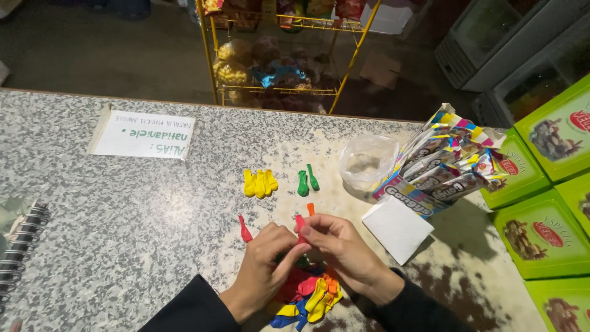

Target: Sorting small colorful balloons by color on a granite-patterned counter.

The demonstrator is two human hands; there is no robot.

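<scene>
We observed both hands working together over a speckled stone bench (123, 209). The right hand (344, 252) pinched a red balloon (300, 222) between thumb and forefinger, its neck standing clear above the fingertips. The left hand (264, 267) was curled beside it, its fingertips meeting those of the right at the same balloon; we could not tell whether it gripped the balloon or only touched it. Under both wrists lay a heap of loose balloons (310, 295) in red, yellow, orange and blue. Just left of the left hand lay a second red balloon (244, 230), and just beyond the right hand's fingertips a small orange balloon (310, 209). Further ahead of the hands we noted a cluster of yellow balloons (259, 183) and, beside it, two green balloons (307, 181). To the right of the right hand lay a white square card (398, 229), with a clear plastic bag (367, 161) and a display box of wrapped sweets (439, 166) beyond it.
</scene>
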